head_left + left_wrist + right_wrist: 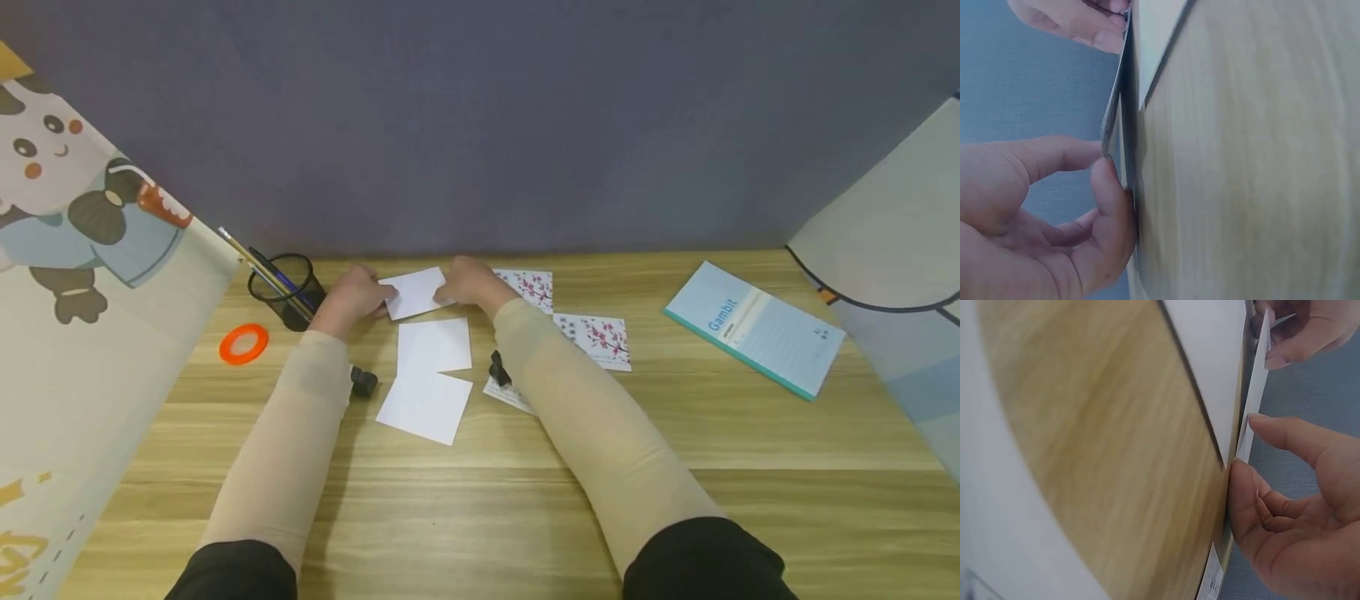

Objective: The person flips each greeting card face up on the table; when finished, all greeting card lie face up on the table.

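A blank white card (pixel 414 293) is held between both hands near the back of the table. My left hand (pixel 352 298) pinches its left end between thumb and fingers. At the opposite end, the right hand (pixel 474 283) pinches it the same way. Both wrist views show the card (pixel 1259 394) edge-on, tilted, close over the wood. Just in front lie two more white cards, one (pixel 435 344) behind the other (pixel 426 408), their edges overlapping. Beside the right hand is a card with pink blossoms (pixel 531 287), partly hidden by that hand and forearm.
Another blossom card (pixel 609 340) and a printed card (pixel 507 395) lie partly under the right forearm. On the left stand a black mesh pen holder (pixel 296 304) with brushes and pens, and an orange tape roll (pixel 243 343). A light-blue notebook (pixel 757 329) lies right; a grey partition (pixel 495 133) rises behind.
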{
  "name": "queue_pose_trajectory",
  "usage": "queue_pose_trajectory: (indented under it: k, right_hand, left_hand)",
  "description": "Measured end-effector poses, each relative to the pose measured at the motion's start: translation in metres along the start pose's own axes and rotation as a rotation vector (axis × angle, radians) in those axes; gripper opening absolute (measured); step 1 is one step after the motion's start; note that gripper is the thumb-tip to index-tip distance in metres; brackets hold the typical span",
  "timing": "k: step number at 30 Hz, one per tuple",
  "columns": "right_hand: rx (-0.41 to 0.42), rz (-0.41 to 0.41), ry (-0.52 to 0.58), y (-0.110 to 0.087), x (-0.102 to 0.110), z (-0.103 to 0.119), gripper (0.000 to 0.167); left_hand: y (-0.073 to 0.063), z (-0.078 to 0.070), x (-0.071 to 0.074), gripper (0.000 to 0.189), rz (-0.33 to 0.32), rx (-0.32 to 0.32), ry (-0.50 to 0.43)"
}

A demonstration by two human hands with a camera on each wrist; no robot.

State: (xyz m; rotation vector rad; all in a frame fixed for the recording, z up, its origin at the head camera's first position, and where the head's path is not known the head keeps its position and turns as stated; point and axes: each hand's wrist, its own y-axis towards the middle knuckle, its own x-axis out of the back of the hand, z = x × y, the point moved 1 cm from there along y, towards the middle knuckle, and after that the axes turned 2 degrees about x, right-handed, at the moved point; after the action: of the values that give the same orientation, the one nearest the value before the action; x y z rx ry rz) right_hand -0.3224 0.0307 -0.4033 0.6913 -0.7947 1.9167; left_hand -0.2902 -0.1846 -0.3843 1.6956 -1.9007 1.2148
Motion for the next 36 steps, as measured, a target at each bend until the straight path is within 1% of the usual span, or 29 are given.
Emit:
queue_pose_trajectory:
  k: [2, 3, 4, 6, 7, 9, 10, 12, 13, 17, 19, 21, 23, 26, 30, 33, 36]
  right_hand:
    - [-0.005, 0.004, 0.006, 0.000, 0.001, -0.001, 0.030]
    - [-0.008, 0.006, 0.010, 0.001, 0.002, -0.001, 0.032]
    - [-0.010, 0.010, 0.016, 0.001, 0.002, -0.001, 0.034]
    - [-0.012, 0.014, 0.018, 0.002, 0.003, -0.002, 0.040]
    - [-0.017, 0.014, 0.021, 0.002, 0.003, -0.002, 0.040]
    - [-0.023, 0.005, 0.022, 0.003, 0.004, -0.002, 0.035]
    - [-0.026, -0.002, 0.022, 0.003, 0.004, -0.003, 0.031]
    - [-0.031, -0.010, 0.022, 0.003, 0.004, -0.003, 0.022]
    - [-0.035, -0.011, 0.024, 0.003, 0.004, -0.004, 0.020]
    - [-0.043, 0.011, 0.074, 0.000, 0.006, -0.005, 0.020]
    - [-0.041, 0.025, 0.114, -0.001, 0.008, -0.006, 0.020]
    - [-0.028, 0.037, 0.150, -0.003, 0.009, -0.007, 0.025]
    - [-0.012, 0.041, 0.170, -0.004, 0.011, -0.008, 0.031]
    - [0.009, 0.062, 0.216, -0.005, 0.014, -0.011, 0.031]
    - [0.023, 0.091, 0.347, -0.008, 0.018, -0.016, 0.031]
    - [0.022, 0.105, 0.448, -0.011, 0.023, -0.020, 0.039]
    - [0.025, 0.118, 0.514, -0.018, 0.030, -0.024, 0.046]
  left_hand:
    - [0.002, 0.000, 0.000, 0.065, 0.017, -0.008, 0.004]
    - [0.003, 0.000, 0.000, 0.059, 0.028, -0.009, 0.002]
    - [0.003, 0.001, 0.000, 0.058, 0.037, -0.011, 0.003]
    - [0.005, 0.002, 0.000, 0.058, 0.057, -0.005, -0.028]
    - [0.005, 0.002, 0.000, 0.062, 0.070, -0.004, -0.045]
    - [0.006, 0.004, 0.000, 0.062, 0.095, 0.011, -0.111]
    - [0.006, 0.005, 0.000, 0.067, 0.109, 0.015, -0.146]
    - [0.007, 0.007, 0.000, 0.068, 0.145, 0.025, -0.230]
    - [0.007, 0.008, -0.001, 0.068, 0.165, 0.031, -0.277]
    - [0.005, 0.013, 0.001, 0.069, 0.220, 0.031, -0.435]
    - [0.003, 0.015, 0.004, 0.069, 0.236, 0.020, -0.484]
    - [0.002, 0.016, 0.007, 0.070, 0.246, 0.000, -0.515]
    - [0.002, 0.017, 0.008, 0.070, 0.252, -0.018, -0.534]
    - [0.001, 0.015, 0.010, 0.069, 0.257, -0.039, -0.547]
    - [-0.001, 0.013, 0.010, 0.069, 0.268, -0.057, -0.541]
    - [-0.002, 0.010, 0.010, 0.068, 0.274, -0.068, -0.538]
    - [-0.006, 0.006, 0.010, 0.068, 0.278, -0.089, -0.526]
